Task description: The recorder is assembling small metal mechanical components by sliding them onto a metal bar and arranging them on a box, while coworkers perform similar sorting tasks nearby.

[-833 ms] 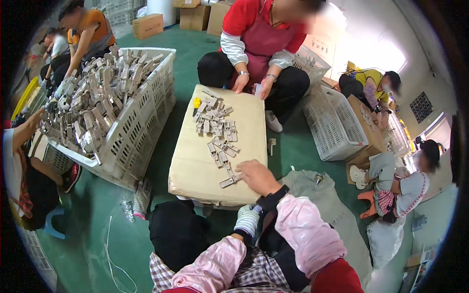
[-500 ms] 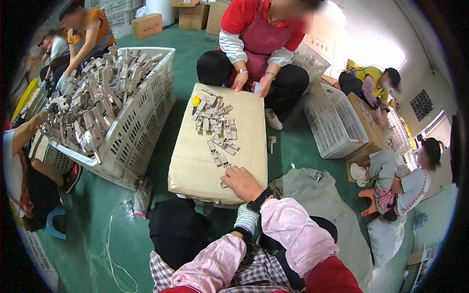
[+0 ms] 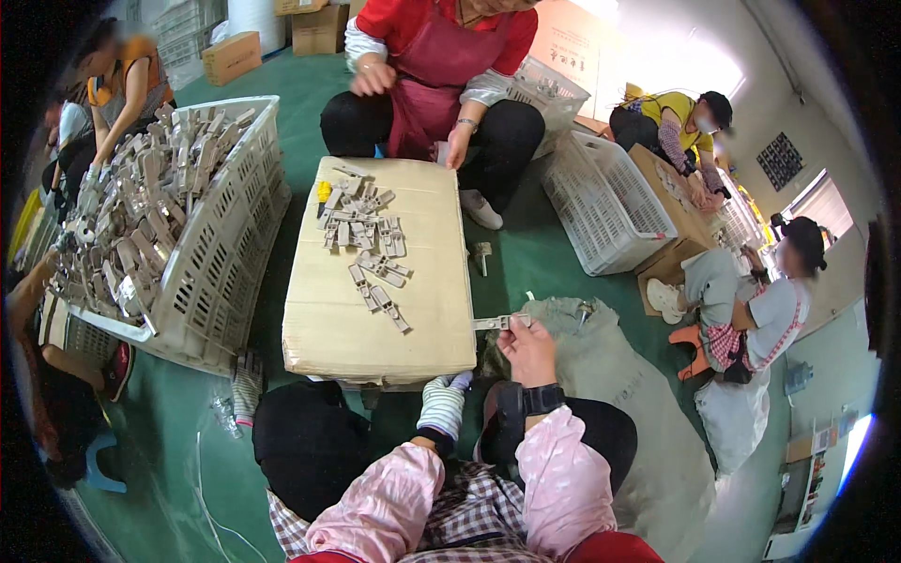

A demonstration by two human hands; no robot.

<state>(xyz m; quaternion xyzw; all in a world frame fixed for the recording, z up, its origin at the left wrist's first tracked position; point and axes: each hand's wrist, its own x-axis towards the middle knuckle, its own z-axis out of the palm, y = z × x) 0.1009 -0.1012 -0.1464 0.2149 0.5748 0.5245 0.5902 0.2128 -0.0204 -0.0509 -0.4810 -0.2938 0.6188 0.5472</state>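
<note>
My bare right hand is just off the right edge of the cardboard box, fingers pinched on a beige plastic clip-like part. The part points left, its tip at the box edge. My left hand, in a striped glove, is at the near edge of the box, its fingers partly hidden. Several similar beige parts lie loosely grouped on the box top, with a small yellow thing at their far left.
A white crate heaped with beige parts stands at left. A co-worker in a red apron sits across the box. A greyish sack lies at right, and a loose part is on the green floor. Another white crate stands farther right.
My right hand has left the box top and moved right, now holding a beige part. The co-worker opposite has lifted one hand from the box. The whole view has shifted.
</note>
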